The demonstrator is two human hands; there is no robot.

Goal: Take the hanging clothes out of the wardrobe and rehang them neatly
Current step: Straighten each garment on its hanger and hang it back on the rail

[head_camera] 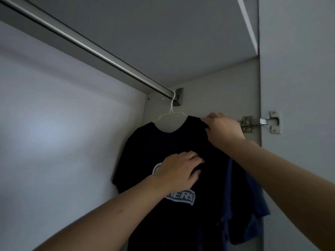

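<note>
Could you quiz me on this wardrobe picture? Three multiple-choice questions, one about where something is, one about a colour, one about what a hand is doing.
1. Where on the rail does the hanger hook?
A. at the far end, by the bracket
B. at the near end
C. it lies on the floor

2. What colour is the hanger?
A. black
B. white
C. red

3. What is the right hand doing?
A. hanging idle
B. holding the door hinge
C. pinching the shoulder of the dark T-shirt

Answers: 1 A, the hook sits right beside the rail's end bracket. 2 B, its thin wire shows white above the collar. 3 C, its fingers close on the cloth at the shoulder, while the left hand rests on the chest.
</note>
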